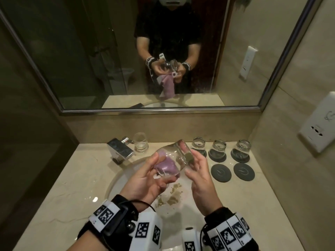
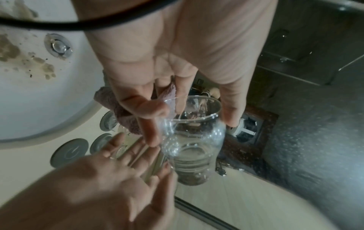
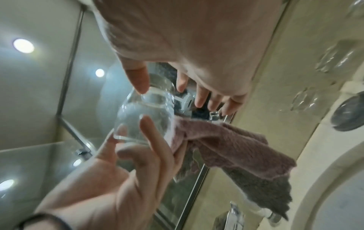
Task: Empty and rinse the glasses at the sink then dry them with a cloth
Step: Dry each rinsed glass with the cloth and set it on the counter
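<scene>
I have both palms turned toward each other above the sink basin. My left hand holds the rim end of a clear tumbler, thumb and fingers curled around it, with a pink cloth draped under its fingers. My right hand is spread, fingers straight, touching the tumbler's base. The tumbler lies tilted between my hands, base pointing away. Three upturned glasses stand on coasters to the right.
</scene>
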